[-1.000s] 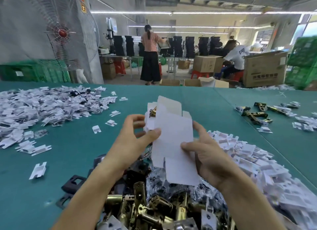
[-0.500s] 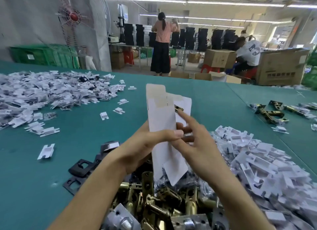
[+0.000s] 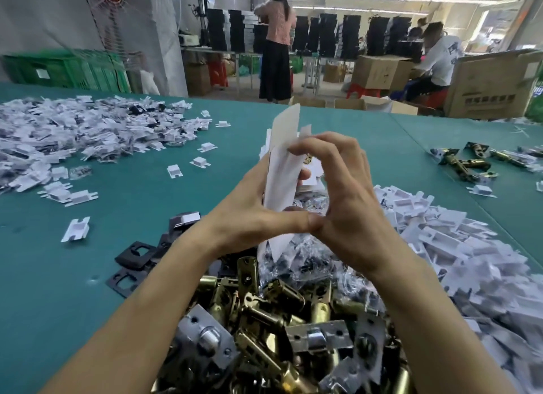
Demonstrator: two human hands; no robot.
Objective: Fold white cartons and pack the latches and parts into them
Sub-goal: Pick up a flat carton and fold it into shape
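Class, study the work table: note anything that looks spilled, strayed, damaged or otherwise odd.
Nothing looks damaged. A few white pieces lie strayed on the green table, apart from the big pile at left. Some brass latches lie far right, away from the main heap.

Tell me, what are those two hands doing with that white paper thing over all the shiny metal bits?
A person is folding a white carton into shape. The left hand grips it from the side, and the right hand curls over its upper part. Something brass shows inside, too hidden to name. Below the hands lies a pile of brass latches on the green table, with white paper pieces heaped to the right. The carton's top flap stands up, so it is not closed yet.
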